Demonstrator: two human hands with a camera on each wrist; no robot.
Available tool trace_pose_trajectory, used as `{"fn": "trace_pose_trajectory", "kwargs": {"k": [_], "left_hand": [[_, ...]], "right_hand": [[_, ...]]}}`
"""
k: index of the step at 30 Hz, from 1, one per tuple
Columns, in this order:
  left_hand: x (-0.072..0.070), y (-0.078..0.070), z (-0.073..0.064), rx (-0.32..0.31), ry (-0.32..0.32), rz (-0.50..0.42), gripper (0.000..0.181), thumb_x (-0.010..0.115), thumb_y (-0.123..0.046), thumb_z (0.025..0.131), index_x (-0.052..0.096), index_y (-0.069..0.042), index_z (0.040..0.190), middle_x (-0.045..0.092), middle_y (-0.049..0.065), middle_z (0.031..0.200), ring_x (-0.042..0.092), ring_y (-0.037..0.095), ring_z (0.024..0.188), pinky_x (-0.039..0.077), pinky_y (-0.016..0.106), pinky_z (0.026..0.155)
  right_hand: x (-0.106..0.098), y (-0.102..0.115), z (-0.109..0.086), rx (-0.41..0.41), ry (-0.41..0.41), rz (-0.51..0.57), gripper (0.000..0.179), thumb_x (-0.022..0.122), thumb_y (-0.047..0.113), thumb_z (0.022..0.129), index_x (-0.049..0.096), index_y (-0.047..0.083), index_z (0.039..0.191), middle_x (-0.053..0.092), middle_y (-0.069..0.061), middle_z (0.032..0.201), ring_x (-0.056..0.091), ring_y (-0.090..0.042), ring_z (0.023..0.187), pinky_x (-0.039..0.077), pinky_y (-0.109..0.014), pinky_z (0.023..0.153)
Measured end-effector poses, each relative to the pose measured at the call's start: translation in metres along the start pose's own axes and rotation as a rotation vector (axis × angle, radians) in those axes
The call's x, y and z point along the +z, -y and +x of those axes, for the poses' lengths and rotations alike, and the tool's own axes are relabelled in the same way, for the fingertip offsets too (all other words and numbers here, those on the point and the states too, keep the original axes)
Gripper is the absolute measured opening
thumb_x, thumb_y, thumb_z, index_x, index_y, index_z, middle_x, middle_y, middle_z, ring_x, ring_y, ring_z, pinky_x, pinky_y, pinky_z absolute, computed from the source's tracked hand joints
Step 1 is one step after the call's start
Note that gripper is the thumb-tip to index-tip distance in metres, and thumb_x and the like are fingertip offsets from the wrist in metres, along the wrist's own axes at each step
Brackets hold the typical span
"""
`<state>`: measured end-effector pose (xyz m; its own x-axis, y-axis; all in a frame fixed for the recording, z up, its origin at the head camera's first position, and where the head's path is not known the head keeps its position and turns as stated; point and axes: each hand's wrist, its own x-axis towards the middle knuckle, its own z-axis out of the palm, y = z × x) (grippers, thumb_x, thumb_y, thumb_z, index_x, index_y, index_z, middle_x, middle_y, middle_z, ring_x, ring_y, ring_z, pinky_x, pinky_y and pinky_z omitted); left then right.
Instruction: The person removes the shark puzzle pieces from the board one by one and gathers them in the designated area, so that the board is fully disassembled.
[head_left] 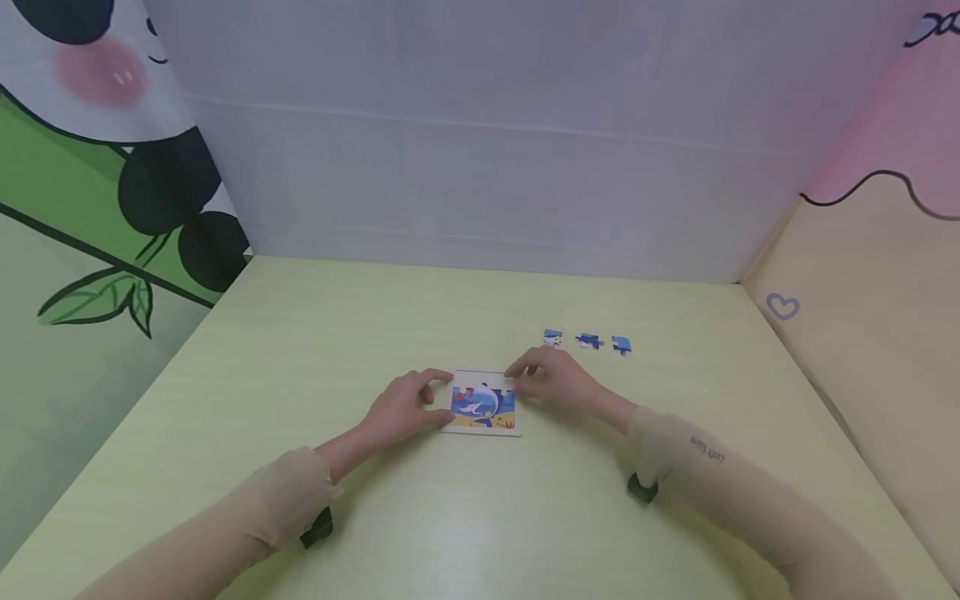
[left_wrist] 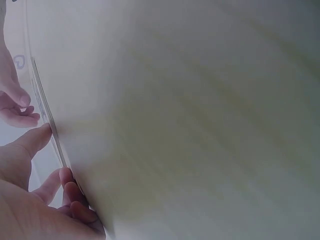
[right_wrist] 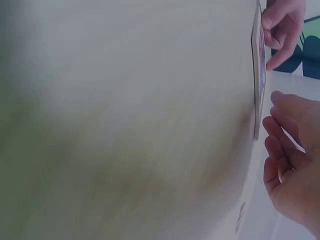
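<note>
A small square jigsaw puzzle [head_left: 483, 406] in a pale tray lies flat on the table, with a whale-like sea picture in its lower part and a bare strip along the top. My left hand [head_left: 405, 406] grips the tray's left side, thumb near the lower corner and index finger near the upper one. The right hand [head_left: 555, 377] is at the tray's upper right edge, fingers bent loosely. In the right wrist view, no piece shows between the fingers of the right hand [right_wrist: 295, 145]; the tray [right_wrist: 258, 75] is seen edge-on beside them.
Behind the right hand lie three loose puzzle pieces in a row: a left one [head_left: 552, 337], a middle one [head_left: 590, 341] and a right one [head_left: 621, 344]. A pale cloth wall [head_left: 480, 192] stands at the table's back, with printed panels at both sides.
</note>
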<state>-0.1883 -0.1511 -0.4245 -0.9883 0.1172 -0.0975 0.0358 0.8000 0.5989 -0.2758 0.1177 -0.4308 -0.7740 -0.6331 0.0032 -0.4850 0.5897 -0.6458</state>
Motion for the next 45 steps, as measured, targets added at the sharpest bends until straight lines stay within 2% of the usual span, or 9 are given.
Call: {"fn": "trace_pose_trajectory", "kwargs": {"k": [6,16,23,26,33,37,45], "left_hand": [[0.000,-0.003,0.000,0.000,0.009,0.009,0.060,0.082,-0.027,0.080,0.060,-0.016,0.135,0.058,0.003,0.087,0.049,0.017,0.080,0.037,0.026,0.067],[-0.004,-0.002,0.001,0.016,0.011,0.038,0.059,0.081,-0.026,0.081,0.058,-0.017,0.135,0.060,0.005,0.090,0.050,0.018,0.081,0.038,0.027,0.068],[-0.004,0.001,-0.006,0.164,0.050,0.074,0.046,0.073,-0.021,0.087,0.064,-0.023,0.132,0.059,0.005,0.089,0.048,0.017,0.081,0.037,0.028,0.068],[-0.004,0.001,-0.005,0.202,0.066,0.096,0.044,0.071,-0.020,0.088,0.065,-0.026,0.131,0.056,0.003,0.086,0.043,0.016,0.079,0.033,0.028,0.069],[-0.003,-0.001,-0.003,0.277,0.110,0.159,0.043,0.067,-0.012,0.090,0.065,-0.025,0.131,0.051,0.003,0.082,0.038,0.017,0.076,0.030,0.027,0.068],[-0.004,-0.003,-0.001,0.292,0.147,0.178,0.044,0.064,-0.010,0.091,0.064,-0.025,0.132,0.051,0.003,0.083,0.038,0.018,0.075,0.030,0.027,0.067],[-0.006,-0.004,0.000,0.257,0.183,0.167,0.045,0.063,-0.009,0.091,0.064,-0.025,0.133,0.050,0.004,0.082,0.039,0.017,0.074,0.031,0.028,0.065]], "right_hand": [[0.010,0.007,-0.005,-0.027,0.088,-0.060,0.030,0.076,0.024,0.086,0.073,0.025,0.116,0.068,0.009,0.119,0.054,-0.012,0.113,0.043,-0.037,0.099],[0.012,0.020,-0.001,-0.009,0.116,-0.055,0.034,0.073,0.016,0.088,0.066,0.013,0.121,0.068,-0.003,0.123,0.058,-0.021,0.120,0.044,-0.041,0.107],[0.014,0.021,0.001,-0.018,0.130,-0.038,0.033,0.072,0.013,0.088,0.066,0.012,0.120,0.067,-0.004,0.121,0.058,-0.022,0.118,0.044,-0.042,0.106],[0.015,0.021,0.000,-0.011,0.124,-0.038,0.033,0.073,0.014,0.088,0.066,0.013,0.120,0.067,-0.004,0.121,0.058,-0.021,0.117,0.044,-0.042,0.105],[0.014,0.022,-0.001,0.004,0.121,-0.030,0.032,0.072,0.013,0.088,0.066,0.014,0.120,0.067,-0.003,0.120,0.058,-0.020,0.115,0.045,-0.041,0.104],[0.013,0.022,-0.001,0.008,0.123,-0.020,0.032,0.072,0.012,0.088,0.066,0.014,0.119,0.067,-0.003,0.120,0.058,-0.019,0.114,0.046,-0.040,0.103],[0.012,0.021,0.003,-0.022,0.140,-0.011,0.032,0.073,0.010,0.086,0.065,0.012,0.117,0.066,-0.004,0.121,0.057,-0.022,0.119,0.043,-0.042,0.108]]}}
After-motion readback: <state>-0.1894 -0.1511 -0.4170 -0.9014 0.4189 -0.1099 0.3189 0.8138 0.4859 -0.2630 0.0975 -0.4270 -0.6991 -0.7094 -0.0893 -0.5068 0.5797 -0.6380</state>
